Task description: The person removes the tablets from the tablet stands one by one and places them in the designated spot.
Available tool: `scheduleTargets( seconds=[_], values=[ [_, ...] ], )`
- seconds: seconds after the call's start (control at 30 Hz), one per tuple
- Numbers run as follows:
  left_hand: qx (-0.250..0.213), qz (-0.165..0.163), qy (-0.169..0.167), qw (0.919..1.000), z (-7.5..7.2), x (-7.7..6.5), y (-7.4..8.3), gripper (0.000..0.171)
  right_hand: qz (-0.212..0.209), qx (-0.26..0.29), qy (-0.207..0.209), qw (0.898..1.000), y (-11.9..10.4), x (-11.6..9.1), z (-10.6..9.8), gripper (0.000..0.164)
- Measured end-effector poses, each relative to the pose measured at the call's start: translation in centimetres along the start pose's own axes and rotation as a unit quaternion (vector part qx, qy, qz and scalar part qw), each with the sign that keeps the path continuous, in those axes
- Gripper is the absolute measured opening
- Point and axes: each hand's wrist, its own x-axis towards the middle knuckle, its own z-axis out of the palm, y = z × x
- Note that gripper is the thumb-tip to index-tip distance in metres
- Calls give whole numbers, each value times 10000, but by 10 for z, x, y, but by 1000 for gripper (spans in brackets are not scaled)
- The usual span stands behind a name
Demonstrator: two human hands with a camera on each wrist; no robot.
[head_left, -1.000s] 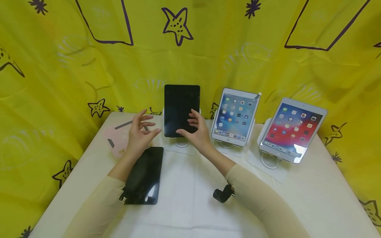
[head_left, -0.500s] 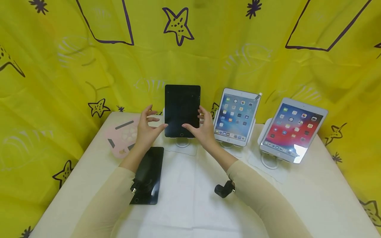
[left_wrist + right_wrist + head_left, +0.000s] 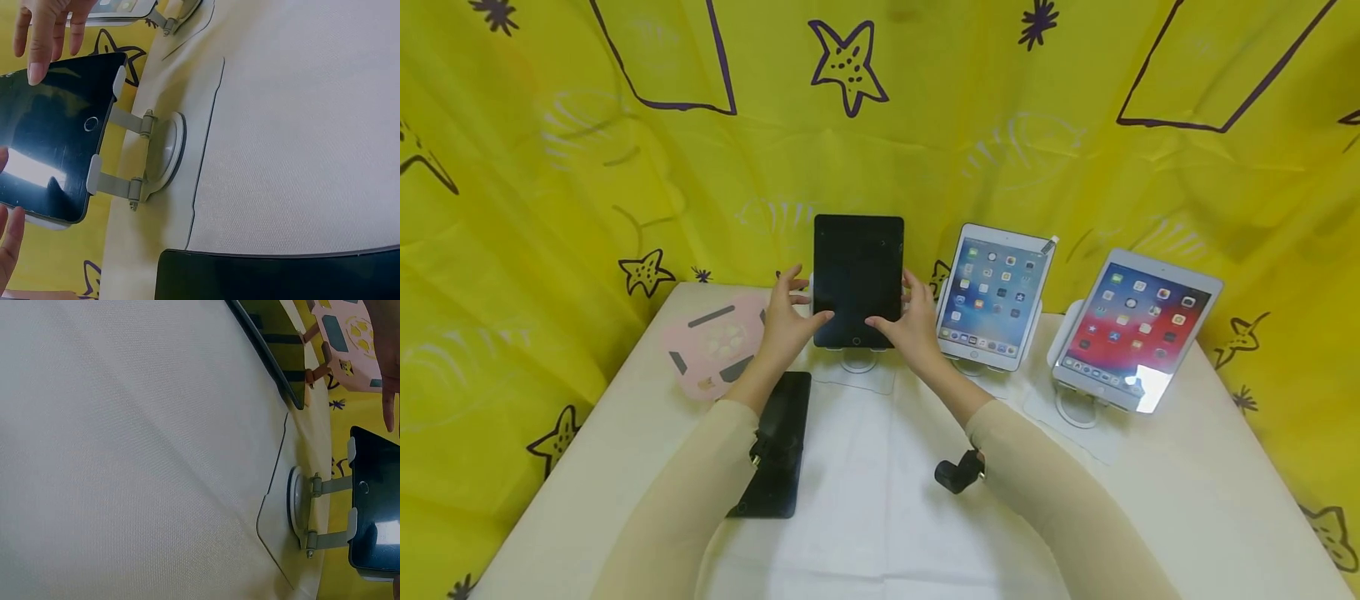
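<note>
A black tablet with a dark screen stands upright in a pale stand, whose two clips hold its lower edge. My left hand is at the tablet's left edge, thumb over the front and fingers extended beside the edge. At the opposite edge is my right hand, its thumb over the lower screen and its fingertips close to the side. Both hands sit around the edges; firm contact cannot be made out. Below my left wrist is a second black tablet, partly hidden by the sleeve.
A pink stand plate with cutouts is at the left. To the right, two white tablets, one with a blue screen and one with a red-blue screen, lean on stands. A yellow curtain hangs behind the white table.
My left hand has moved right to the upright tablet's left edge. My right hand has shifted from in front of its screen to its right edge. The tablets have not moved.
</note>
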Motion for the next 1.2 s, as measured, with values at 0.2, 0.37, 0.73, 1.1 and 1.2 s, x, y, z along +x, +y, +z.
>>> scheduleTargets(
  seconds=[0.2,0.37,0.73,1.1,1.2],
  values=[
    [80,-238,-39,9997,5,5,1,78,238,-314,-146,9991,-1,1,0,87],
    [155,-361,10,9992,11,9,1,75,555,-283,-199,9979,-2,4,1,86],
    [513,-577,201,9968,22,13,-1,77,1223,97,15,9925,-5,8,8,84],
    [1088,-608,246,9919,27,15,5,79,1494,686,216,9862,-6,12,7,75],
    [1135,-488,196,9921,24,13,4,81,1493,729,211,9859,-6,11,7,74]
  ],
)
